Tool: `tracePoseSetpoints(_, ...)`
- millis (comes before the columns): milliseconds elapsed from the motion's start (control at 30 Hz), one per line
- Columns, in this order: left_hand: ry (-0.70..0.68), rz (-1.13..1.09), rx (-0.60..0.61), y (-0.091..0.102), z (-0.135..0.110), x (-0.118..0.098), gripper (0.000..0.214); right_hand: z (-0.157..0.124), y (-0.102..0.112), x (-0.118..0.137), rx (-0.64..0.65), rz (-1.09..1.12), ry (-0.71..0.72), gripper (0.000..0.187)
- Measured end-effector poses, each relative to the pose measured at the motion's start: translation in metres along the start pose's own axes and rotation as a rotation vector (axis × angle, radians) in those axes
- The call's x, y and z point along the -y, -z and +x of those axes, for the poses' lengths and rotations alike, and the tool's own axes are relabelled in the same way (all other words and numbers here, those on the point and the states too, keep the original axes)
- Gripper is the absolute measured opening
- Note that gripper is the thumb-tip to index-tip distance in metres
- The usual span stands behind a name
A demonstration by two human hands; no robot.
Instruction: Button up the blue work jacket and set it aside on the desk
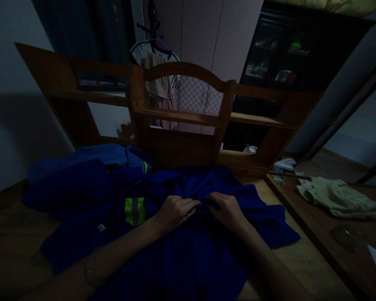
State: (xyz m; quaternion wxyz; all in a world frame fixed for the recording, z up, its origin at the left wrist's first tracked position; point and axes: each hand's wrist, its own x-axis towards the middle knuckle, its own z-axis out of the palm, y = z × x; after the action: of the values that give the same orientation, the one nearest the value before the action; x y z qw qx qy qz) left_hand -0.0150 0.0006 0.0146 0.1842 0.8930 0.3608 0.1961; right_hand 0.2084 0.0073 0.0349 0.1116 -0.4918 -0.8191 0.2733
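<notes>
A dark blue garment (181, 259) lies spread and creased over a wooden surface. Near its middle, my left hand (177, 209) is closed, its fingers pinching a fold of the cloth. Just to the right, my right hand (224, 209) curls its fingers on the same garment, closed on the fabric. A small gap parts the two hands, and the fingertips are partly hidden in the dim light. To the left of my left hand sits a yellow-green patch with a grey stripe (135, 211).
More blue clothing (90, 163) is heaped at the left. Behind stands a wooden headboard (181, 117) with shelves. On the right, a brown tabletop (322, 225) bears a pale green cloth (338, 195) and a glass ashtray-like dish (347, 235). A raised wooden edge (307, 234) runs between.
</notes>
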Motion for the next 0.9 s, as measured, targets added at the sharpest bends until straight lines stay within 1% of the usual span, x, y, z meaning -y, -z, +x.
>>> tracePoseSetpoints(100, 0.014, 0.006, -0.003, 0.0001, -0.0002, -0.0004, 0.025, 0.0004, -0.0013, -0.001, -0.014, -0.01, -0.011, 0.023)
tracePoseSetpoints(267, 0.056, -0.032, 0.014, -0.0023, -0.0001, -0.0013, 0.022, 0.0002, -0.003, -0.0037, -0.048, -0.021, -0.029, 0.017)
tracePoseSetpoints(367, 0.074, -0.066, 0.03, -0.0048, 0.0003, -0.0025, 0.022, -0.0004, -0.0033, -0.0043, -0.041, -0.006, -0.025, 0.02)
tracePoseSetpoints(500, 0.085, -0.102, 0.018, -0.0062, 0.0003, -0.0028, 0.022, -0.0003, -0.0041, -0.004, -0.029, 0.016, -0.012, 0.022)
tracePoseSetpoints(700, 0.028, -0.108, 0.07, -0.0027, 0.0009, -0.0027, 0.021, 0.001, -0.0068, -0.0032, -0.005, 0.027, 0.026, 0.02)
tracePoseSetpoints(900, -0.022, -0.05, 0.084, 0.0003, 0.0037, -0.0046, 0.016, 0.0019, -0.007, 0.0, 0.038, 0.001, 0.038, 0.02)
